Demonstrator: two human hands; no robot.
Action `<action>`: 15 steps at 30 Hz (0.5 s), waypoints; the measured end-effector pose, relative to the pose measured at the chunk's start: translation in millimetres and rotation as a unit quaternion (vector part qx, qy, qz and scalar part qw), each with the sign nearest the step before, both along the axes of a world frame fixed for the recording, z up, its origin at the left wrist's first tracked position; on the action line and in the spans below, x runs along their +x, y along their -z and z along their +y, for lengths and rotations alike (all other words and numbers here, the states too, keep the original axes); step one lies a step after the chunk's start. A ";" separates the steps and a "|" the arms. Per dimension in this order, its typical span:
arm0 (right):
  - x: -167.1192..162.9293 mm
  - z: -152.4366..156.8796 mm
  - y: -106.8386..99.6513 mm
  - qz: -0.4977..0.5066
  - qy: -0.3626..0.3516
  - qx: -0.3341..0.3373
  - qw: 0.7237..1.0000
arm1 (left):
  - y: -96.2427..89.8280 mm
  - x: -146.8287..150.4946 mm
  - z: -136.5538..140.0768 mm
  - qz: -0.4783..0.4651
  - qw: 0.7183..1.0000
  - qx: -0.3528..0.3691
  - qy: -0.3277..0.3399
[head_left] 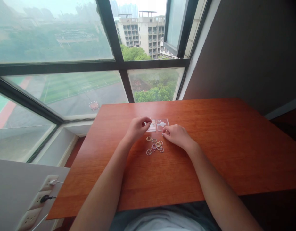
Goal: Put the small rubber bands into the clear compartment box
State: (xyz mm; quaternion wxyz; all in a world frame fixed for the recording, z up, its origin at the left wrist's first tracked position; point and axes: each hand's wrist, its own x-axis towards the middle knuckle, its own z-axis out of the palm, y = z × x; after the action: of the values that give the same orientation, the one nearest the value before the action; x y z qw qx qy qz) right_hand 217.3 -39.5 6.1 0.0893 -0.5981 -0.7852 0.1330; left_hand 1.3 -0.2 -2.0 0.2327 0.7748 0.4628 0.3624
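Above the left half of a clear, hinged-looking plastic case (162, 124), my left hand (139, 126) pinches with thumb and forefinger. A small pale ring (152, 123) shows at its fingertips. To the right, my right hand (176, 134) is closed near the case's lower right corner, its fingertips on another pale ring (163, 134) at the table surface. Between my wrists several thin rings lie loose, some overlapping. Among them are a yellowish pair (149, 139), a pinkish ring (154, 146) and a whitish pair (149, 152). Their material is too small to tell.
A reddish-brown wooden table (225, 154) lies under everything. Large windows (87, 86) border its far and left sides, with one pane (178, 27) swung open. Wall sockets (38, 199) with plugged cables are at lower left. A grey wall (246, 54) rises on the right.
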 end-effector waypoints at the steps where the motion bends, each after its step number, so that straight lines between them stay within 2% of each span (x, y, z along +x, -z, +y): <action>1: -0.3 0.0 0.2 -0.016 0.000 -0.005 1.000 | -0.8 -0.6 0.1 0.001 1.000 0.001 -0.011; 8: -1.2 1.1 1.1 -0.058 0.012 -0.026 0.998 | -2.2 -12.7 6.4 0.031 0.988 -0.006 -0.150; 12: -2.4 0.4 3.4 -0.066 0.008 -0.027 0.997 | 3.3 -17.9 9.2 0.062 0.983 -0.055 -0.163; 15: -4.1 0.2 5.1 -0.065 0.007 -0.026 0.998 | 7.4 -17.3 9.3 0.060 0.984 -0.063 -0.154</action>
State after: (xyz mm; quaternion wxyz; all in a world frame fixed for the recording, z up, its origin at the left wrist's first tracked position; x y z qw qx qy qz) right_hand 213.2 -39.3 0.9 0.0237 -0.6131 -0.7814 0.1139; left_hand -16.0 9.1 -9.3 0.1942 0.6982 0.6117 0.3172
